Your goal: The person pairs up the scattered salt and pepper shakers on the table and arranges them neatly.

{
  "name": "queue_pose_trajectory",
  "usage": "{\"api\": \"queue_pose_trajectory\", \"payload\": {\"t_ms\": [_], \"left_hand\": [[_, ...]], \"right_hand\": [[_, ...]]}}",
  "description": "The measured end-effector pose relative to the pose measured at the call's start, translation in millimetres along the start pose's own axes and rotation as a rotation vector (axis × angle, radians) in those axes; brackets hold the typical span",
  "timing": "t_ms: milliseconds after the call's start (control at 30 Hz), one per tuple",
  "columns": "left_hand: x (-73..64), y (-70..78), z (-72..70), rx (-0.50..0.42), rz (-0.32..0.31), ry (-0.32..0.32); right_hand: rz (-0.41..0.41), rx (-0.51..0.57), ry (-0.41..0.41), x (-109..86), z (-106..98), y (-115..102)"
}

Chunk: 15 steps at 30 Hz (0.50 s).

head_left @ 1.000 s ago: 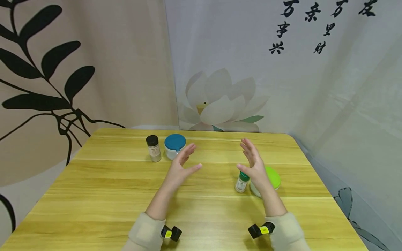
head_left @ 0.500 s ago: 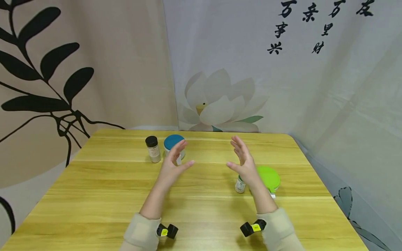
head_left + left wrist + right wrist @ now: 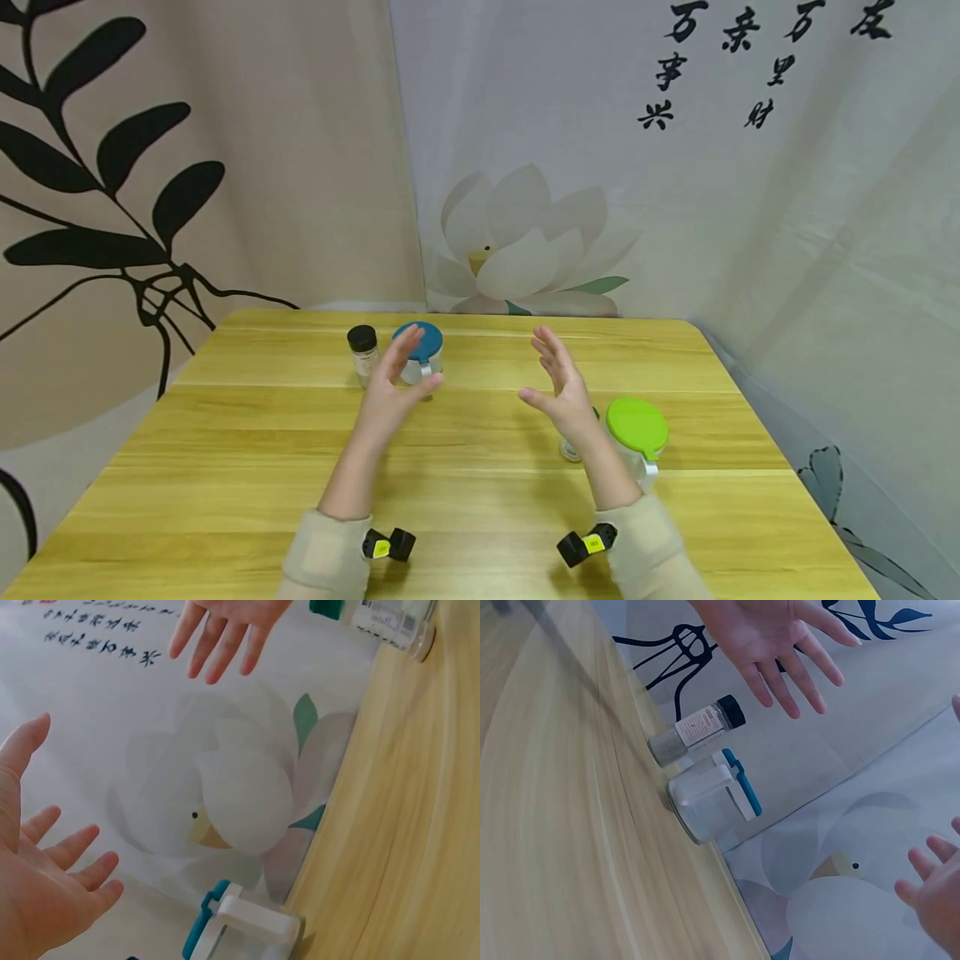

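Note:
My left hand (image 3: 388,398) hovers over the table with its fingers spread and thumb apart, holding nothing. Behind it stand a small bottle with a black cap (image 3: 363,339) and a clear jar with a blue lid (image 3: 430,340), both partly covered by that hand. Facing it, my right hand (image 3: 561,398) is raised with fingers extended, also holding nothing. Just beyond the right wrist is a small green-capped bottle (image 3: 569,451), mostly hidden. Beside that wrist sits a jar with a lime-green lid (image 3: 637,423). In the right wrist view the blue-lidded jar (image 3: 705,796) shows its white clasp.
The wooden table (image 3: 480,500) carries all these containers. A fabric backdrop (image 3: 540,108) with a lotus and black characters hangs behind its far edge. Both wrists wear black camera mounts.
Both hands have shifted left over the table, still spread and apart. The lime-green lid has come into fuller view, while the right hand now covers most of the green-capped bottle.

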<state>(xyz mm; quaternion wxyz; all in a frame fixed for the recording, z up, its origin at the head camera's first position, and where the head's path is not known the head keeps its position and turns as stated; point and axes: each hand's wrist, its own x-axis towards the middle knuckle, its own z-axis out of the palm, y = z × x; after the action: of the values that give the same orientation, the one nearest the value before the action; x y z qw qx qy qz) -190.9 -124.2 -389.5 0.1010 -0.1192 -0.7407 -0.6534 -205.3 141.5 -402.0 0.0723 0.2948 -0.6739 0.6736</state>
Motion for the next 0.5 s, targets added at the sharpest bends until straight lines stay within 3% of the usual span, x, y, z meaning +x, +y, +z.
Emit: {"api": "queue_pose_trajectory", "payload": {"t_ms": [200,500], "left_hand": [[1.1,-4.3,-6.0,-0.009,0.05,0.036],[1.2,-4.6,-17.2,-0.01,0.043,0.08]], "right_hand": [[0.008,-0.011,-0.009,3.0,7.2,2.3],[0.063,0.015,0.008,7.0,16.2,7.4]]}}
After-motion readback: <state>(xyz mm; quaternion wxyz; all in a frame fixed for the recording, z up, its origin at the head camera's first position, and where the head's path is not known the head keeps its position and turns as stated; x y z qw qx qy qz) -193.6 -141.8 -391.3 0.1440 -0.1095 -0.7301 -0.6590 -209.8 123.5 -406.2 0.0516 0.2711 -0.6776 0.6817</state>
